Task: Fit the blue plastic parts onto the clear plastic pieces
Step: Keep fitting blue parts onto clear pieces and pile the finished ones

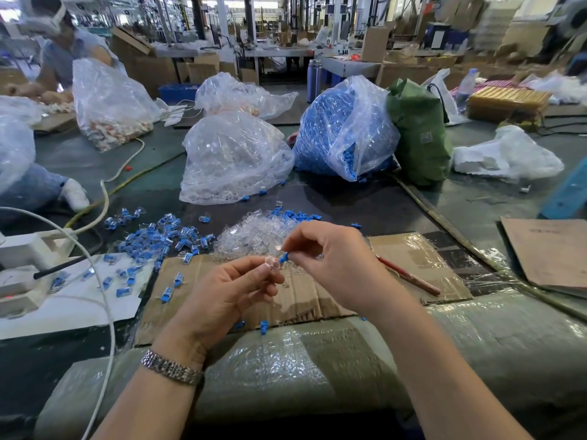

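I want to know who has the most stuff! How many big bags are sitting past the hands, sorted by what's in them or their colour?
Clear plastic bag of blue plastic parts: 1
Clear plastic bag of clear plastic pieces: 1
Clear plastic bags of pale orange-and-white parts: 2
Green fabric bag: 1
Total: 5

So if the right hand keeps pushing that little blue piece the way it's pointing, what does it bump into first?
Most likely the small clear plastic piece pinched in the left hand. The right hand aims the small blue plastic part at its open end; they look nearly touching.
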A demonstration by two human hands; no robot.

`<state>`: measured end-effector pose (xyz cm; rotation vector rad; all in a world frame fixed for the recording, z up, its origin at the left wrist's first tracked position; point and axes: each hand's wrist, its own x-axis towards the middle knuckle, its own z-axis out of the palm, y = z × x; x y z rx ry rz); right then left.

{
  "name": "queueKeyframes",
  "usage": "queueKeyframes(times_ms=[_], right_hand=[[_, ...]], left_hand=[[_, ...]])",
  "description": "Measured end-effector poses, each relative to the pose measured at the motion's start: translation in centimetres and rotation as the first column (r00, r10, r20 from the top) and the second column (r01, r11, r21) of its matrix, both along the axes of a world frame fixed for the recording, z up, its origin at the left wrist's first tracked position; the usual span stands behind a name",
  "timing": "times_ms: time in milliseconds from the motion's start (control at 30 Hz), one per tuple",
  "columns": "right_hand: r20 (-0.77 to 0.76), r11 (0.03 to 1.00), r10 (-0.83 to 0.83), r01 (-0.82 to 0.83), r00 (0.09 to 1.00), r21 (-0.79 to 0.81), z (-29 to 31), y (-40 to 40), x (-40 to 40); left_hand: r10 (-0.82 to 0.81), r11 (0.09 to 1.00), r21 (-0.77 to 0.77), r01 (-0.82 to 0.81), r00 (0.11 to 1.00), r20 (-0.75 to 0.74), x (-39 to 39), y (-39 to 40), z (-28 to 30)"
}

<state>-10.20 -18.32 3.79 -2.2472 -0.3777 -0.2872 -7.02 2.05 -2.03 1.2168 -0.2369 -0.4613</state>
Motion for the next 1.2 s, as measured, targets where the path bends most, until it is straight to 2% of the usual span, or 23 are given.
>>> queueKeyframes(times_ms=[300, 467, 533, 600, 667, 700, 767, 833, 867, 933, 1100, 1200], right_hand=[[0.041, 0.977, 0.067, -0.057, 0.997, -0.205, 0.5, 1.1, 0.0], [0.041, 0.959, 0.079, -0.065, 0.996, -0.276, 0.3, 1.3, 0.1], [0.016, 0.964, 0.091, -0.084, 0.996, -0.254, 0.2, 1.1, 0.1], [-0.023, 0.988, 0.066, -0.069, 0.998, -0.141, 0.1, 0.4, 0.1], [-0.02, 0.989, -0.101, 0.098, 0.995, -0.109, -0.3, -1.0, 0.6], [-0.029, 0.956, -0.242, 0.233, 0.97, -0.181, -0.5, -2.0, 1.0], [-0.095, 0.771, -0.538, 0.443, 0.838, -0.458, -1.1, -3.9, 1.7], [-0.181, 0.616, -0.695, 0.445, 0.696, -0.65, -1.9, -5.2, 2.1], [-0.214, 0.59, -0.714, 0.409, 0.667, -0.696, -2.3, -5.6, 2.2], [-0.24, 0.591, -0.701, 0.359, 0.672, -0.722, -3.1, -6.2, 2.4], [-0.202, 0.623, -0.665, 0.385, 0.719, -0.681, -3.2, -6.5, 2.8], [-0.253, 0.744, -0.615, 0.443, 0.747, -0.501, -2.0, -6.4, 2.5]], left_hand=[[0.009, 1.0, -0.003, -0.009, 0.999, 0.039, -0.1, -0.3, 0.2], [-0.008, 0.998, 0.069, 0.002, 0.996, 0.083, -0.4, -0.4, 0.3], [-0.005, 0.997, 0.079, -0.002, 0.996, 0.085, -0.4, -0.3, 0.3], [0.008, 0.997, 0.074, -0.014, 0.997, 0.073, -0.4, -0.3, 0.3], [0.034, 0.998, 0.057, -0.037, 0.998, 0.052, -0.3, -0.2, 0.2], [0.046, 0.998, 0.045, -0.048, 0.998, 0.039, -0.3, -0.3, 0.1], [0.061, 0.998, 0.027, -0.062, 0.998, 0.024, -0.1, -0.3, 0.0], [0.077, 0.997, 0.006, -0.077, 0.997, 0.018, 0.0, -0.4, 0.0], [0.088, 0.996, -0.001, -0.088, 0.996, 0.017, 0.0, -0.4, 0.0], [0.11, 0.994, -0.011, -0.109, 0.994, 0.018, 0.2, -0.4, -0.1], [0.162, 0.985, -0.055, -0.162, 0.987, -0.001, 0.5, -0.2, -0.2], [0.199, 0.975, -0.1, -0.201, 0.98, -0.025, 0.6, -0.2, -0.2]])
